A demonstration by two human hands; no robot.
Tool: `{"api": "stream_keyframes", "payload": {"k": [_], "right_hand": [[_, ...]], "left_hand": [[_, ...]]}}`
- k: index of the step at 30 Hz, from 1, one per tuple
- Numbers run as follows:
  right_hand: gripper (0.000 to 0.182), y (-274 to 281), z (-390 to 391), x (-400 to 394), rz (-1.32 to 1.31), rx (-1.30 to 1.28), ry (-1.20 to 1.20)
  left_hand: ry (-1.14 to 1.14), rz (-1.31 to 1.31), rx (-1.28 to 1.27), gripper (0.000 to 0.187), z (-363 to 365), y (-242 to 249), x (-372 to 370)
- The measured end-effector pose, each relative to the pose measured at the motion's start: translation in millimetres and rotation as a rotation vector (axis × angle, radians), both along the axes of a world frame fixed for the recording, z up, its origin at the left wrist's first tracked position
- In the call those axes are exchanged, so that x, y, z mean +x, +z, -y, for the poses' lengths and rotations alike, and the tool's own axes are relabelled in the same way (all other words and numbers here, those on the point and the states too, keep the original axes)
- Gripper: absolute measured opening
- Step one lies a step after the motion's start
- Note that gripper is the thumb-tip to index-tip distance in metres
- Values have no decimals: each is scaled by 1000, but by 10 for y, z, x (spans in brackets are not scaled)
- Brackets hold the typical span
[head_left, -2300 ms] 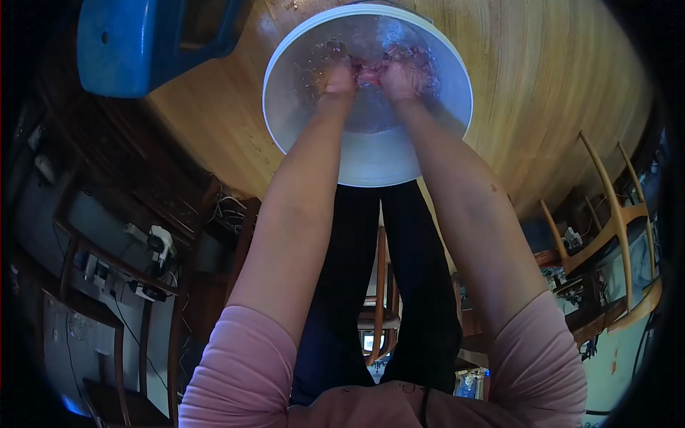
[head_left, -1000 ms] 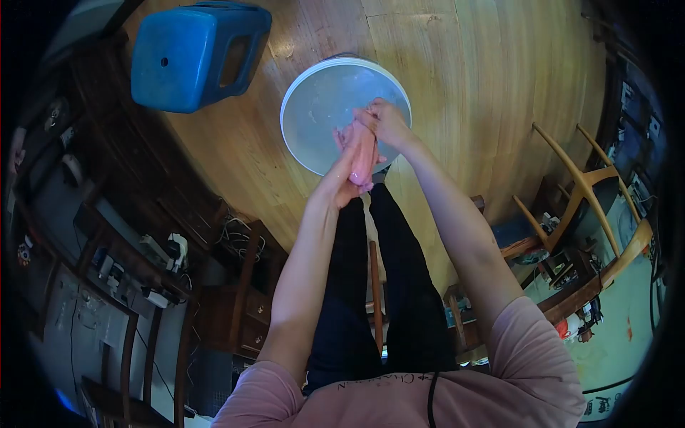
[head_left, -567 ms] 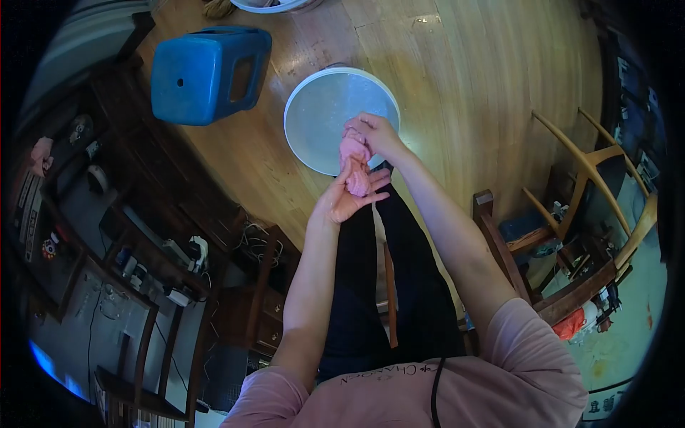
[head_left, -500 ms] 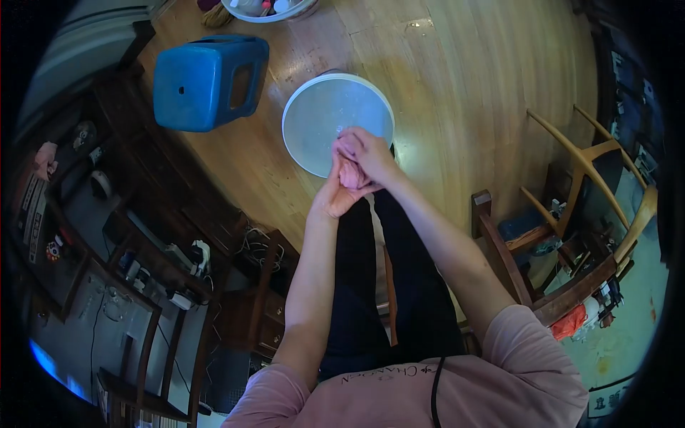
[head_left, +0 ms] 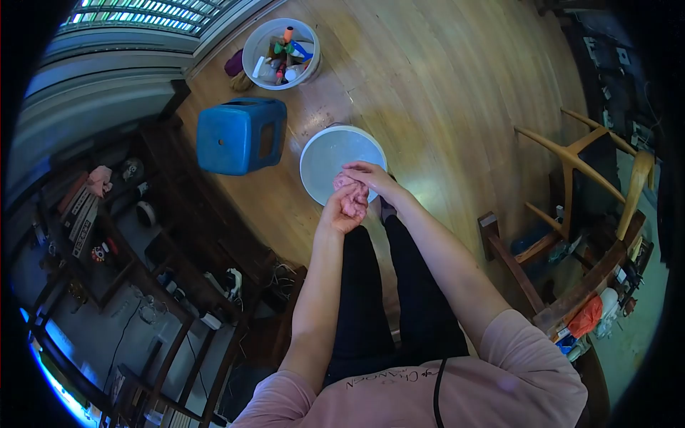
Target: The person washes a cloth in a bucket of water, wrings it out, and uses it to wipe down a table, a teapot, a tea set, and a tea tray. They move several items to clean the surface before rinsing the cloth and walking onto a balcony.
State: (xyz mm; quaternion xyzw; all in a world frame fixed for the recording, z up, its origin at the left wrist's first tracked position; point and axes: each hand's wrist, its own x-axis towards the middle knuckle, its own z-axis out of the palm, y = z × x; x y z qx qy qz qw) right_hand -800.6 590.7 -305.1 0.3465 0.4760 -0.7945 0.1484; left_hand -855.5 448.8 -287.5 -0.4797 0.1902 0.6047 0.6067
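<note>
A crumpled pink cloth (head_left: 351, 202) is bunched between my two hands, above the near rim of a white bucket (head_left: 319, 153). My left hand (head_left: 341, 215) is closed round its lower part from the left. Over the top of the cloth lies my right hand (head_left: 372, 177), fingers fairly straight and bent across it, with the thumb side hard to make out. Pale, bluish liquid seems to fill the bucket, though its depth cannot be told.
Left of the bucket stands a blue plastic stool (head_left: 228, 139). Beyond it a white tub (head_left: 251, 53) holds bottles and brushes. Dark wooden shelves (head_left: 214, 214) run along the left. A wooden chair (head_left: 571, 160) lies tipped on the right, near a wooden armrest (head_left: 514, 264).
My view has tilted up, bringing the whole tub of bottles into sight. The fingers of my right hand have straightened over the pink cloth, and more of the cloth shows.
</note>
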Motion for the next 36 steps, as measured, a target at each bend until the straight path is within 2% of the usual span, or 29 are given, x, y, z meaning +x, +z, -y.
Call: {"api": "stream_keyframes", "payload": {"k": [1, 2, 3, 4, 6, 7, 9, 10, 12, 13, 15, 16, 18, 22, 23, 24, 25, 27, 28, 30, 32, 33, 34, 35, 36], "right_hand": [[36, 10, -5, -22, -13, -5, -2], [39, 14, -20, -27, -20, -268, -54], [42, 59, -33, -73, -27, -530, -107], [42, 32, -18, -125, -34, -535, -114], [43, -44, 27, -203, -96, -491, 46], [43, -110, 71, -219, -82, -499, 28], [33, -273, 187, -259, -80, -157, 122], [33, -345, 226, -265, -65, -165, 125], [23, -513, 328, -309, 92, -145, -7], [23, -710, 415, -330, 102, -154, -3], [21, -1011, 575, -390, 276, 411, -181], [21, -1101, 643, -393, 287, 404, -176], [19, -1235, 710, -394, 537, 738, -359], [16, -1347, 757, -480, 725, 705, -515], [17, -1345, 731, -501, 896, 587, -508], [18, -1363, 715, -492, 1063, 465, -500], [18, -1404, 682, -410, 1056, 470, -509], [26, -1384, 575, -170, 580, -207, -404], [26, -1107, 465, -150, 574, -198, -414], [32, -339, 197, -81, 304, -232, -271], [33, -156, 189, 87, 17, -259, -233], [30, 16, 196, 97, -74, -296, -200], [34, 205, 160, 90, -102, -449, -92], [44, 227, 262, 124, -253, -680, -173], [54, 507, 258, 87, -365, -906, -225]], "left_hand": [[6, 33, 25, 21, 8, 48, 18], [5, 23, 19, 21, 27, 85, 16], [-3, 82, 128, 18, 61, 75, 12], [-14, 147, 236, 16, 78, 40, 11], [-90, 148, 154, 10, 82, -50, 27], [-242, 23, 108, 10, 78, -95, 0], [-589, -261, -6, 13, 130, -339, 16], [-586, -245, -9, 13, 70, -384, 30], [-1155, -753, -392, 15, -31, -495, 74], [-1156, -738, -395, 15, 6, -634, 117], [-1468, -1617, -539, 16, 47, -807, 166], [-1474, -1602, -536, 16, 63, -839, 141], [-1739, -1588, -509, 21, 53, -884, 57], [-1791, -1640, -537, 26, 83, -889, 34], [-1793, -1836, -585, 26, 89, -891, 83], [-1782, -2036, -630, 26, 99, -882, 110], [-1773, -2049, -632, 26, 84, -788, 87], [-1759, -1746, -615, 23, 82, -543, 66], [-1751, -1762, -608, 23, 76, -389, 27], [-1100, -954, -179, 24, 35, -22, -88], [-497, -439, 75, 28, 67, 332, -7], [-307, -257, 198, 30, 107, 483, 64], [-126, -55, 314, 32, 132, 621, 159], [39, 18, 471, 33, 105, 774, 265], [209, 101, 613, 34, 55, 921, 364]]}}
